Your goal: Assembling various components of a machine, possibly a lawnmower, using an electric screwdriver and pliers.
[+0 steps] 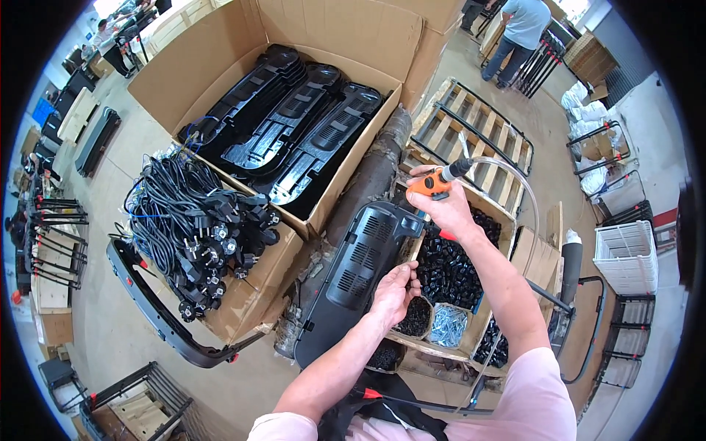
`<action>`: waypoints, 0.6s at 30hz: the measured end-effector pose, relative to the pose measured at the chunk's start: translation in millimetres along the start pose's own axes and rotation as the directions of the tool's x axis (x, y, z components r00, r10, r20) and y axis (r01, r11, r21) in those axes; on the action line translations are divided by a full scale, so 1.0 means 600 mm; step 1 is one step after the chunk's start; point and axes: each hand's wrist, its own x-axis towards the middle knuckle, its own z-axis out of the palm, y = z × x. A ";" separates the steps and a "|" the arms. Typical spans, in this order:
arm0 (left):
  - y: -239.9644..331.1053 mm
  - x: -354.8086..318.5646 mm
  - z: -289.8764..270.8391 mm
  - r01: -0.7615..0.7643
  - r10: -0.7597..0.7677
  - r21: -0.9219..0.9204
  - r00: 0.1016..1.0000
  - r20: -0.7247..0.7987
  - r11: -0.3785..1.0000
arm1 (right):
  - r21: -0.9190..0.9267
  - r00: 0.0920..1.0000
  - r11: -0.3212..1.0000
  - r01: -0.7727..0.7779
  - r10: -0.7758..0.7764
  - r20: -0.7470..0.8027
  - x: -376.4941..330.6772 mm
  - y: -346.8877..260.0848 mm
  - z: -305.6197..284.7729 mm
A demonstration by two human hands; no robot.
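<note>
My right hand (450, 209) is wrapped round an orange and black air screwdriver (432, 183), with a clear hose (531, 192) curving off its end. The tool is over the upper end of a black plastic housing (365, 253) with vent slots, which lies in front of me. At the housing's right edge is my left hand (397, 292), thumb and fingers pinched together. Whatever they hold, if anything, is too small to make out. Just right of it sits a wooden box of small black plastic parts (454, 266), beside bins of silver screws (447, 325) and dark screws (413, 317).
A large cardboard box (401, 95) of stacked black housings (287, 110) stands ahead. Black power cords with plugs (209, 235) pile up at left, above a curved black frame (158, 316). A pallet (471, 125) lies ahead right; a person (518, 37) stands beyond it.
</note>
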 end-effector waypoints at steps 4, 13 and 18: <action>0.001 -0.013 0.001 -0.016 0.017 0.038 0.999 -0.037 0.999 | -0.072 1.000 0.997 -0.003 0.005 0.022 0.003 0.002 -0.003; 0.015 -0.021 -0.005 0.021 -0.025 0.055 0.997 0.071 0.998 | -0.085 0.996 0.993 0.083 -0.081 0.024 0.009 0.015 0.001; 0.018 -0.014 0.009 -0.036 0.036 0.018 0.999 0.003 0.999 | -0.080 0.995 0.992 0.100 -0.097 0.039 0.005 0.019 -0.002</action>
